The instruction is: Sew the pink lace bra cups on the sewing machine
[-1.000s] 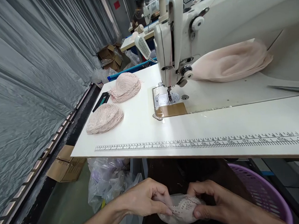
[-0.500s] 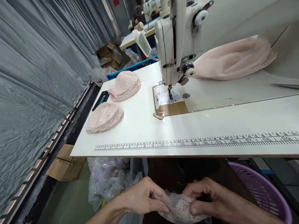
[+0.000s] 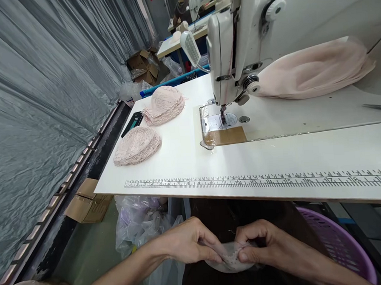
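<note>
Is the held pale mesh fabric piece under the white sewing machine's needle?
No, the left hand and right hand pinch the pale mesh fabric piece in front of the white tabletop.

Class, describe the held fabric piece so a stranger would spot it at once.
Find the white table. Below its near edge, the left hand and right hand pinch a sheer, pale fabric piece. Unlike the tabletop lace stacks, it is held.

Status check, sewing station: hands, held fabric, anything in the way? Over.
Left hand and right hand both pinching pale sheer fabric. Fabric on near side of white table, apart from sewing machine. Nothing seen blocking either hand.
</note>
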`<control>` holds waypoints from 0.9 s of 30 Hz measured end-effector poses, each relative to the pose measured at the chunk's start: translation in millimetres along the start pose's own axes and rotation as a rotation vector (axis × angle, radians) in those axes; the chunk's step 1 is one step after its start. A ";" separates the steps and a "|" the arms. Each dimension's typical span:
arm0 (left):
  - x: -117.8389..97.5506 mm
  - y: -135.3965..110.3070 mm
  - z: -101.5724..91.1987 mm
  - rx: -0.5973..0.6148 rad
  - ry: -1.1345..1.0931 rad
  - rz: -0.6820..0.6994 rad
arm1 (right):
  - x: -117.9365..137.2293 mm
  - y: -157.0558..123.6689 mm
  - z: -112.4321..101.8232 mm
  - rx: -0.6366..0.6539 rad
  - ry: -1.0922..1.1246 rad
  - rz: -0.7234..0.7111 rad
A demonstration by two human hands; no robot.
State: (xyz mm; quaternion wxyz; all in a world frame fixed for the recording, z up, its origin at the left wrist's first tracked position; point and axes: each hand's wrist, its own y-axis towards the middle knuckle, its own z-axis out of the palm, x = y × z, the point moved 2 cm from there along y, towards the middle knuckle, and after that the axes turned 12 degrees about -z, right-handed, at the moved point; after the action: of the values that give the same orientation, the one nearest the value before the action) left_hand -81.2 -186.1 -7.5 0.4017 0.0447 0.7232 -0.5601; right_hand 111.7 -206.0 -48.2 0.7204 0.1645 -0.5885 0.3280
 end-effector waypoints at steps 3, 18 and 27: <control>-2.8 1.0 0.2 -0.015 -0.004 -0.006 | 1.5 -3.2 -2.5 -0.038 -0.012 0.000; 0.7 11.1 5.0 0.035 -0.043 -0.035 | -17.1 -4.8 -3.2 0.026 0.000 0.071; 7.5 8.3 3.2 0.015 -0.021 -0.056 | -13.5 -8.9 -10.6 0.060 -0.099 0.085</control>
State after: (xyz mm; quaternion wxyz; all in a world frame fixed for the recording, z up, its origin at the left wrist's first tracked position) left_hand -80.3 -188.6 -18.8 0.3932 0.0217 0.7158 -0.5767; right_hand 124.3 -209.7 -62.4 0.6708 0.1769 -0.6196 0.3671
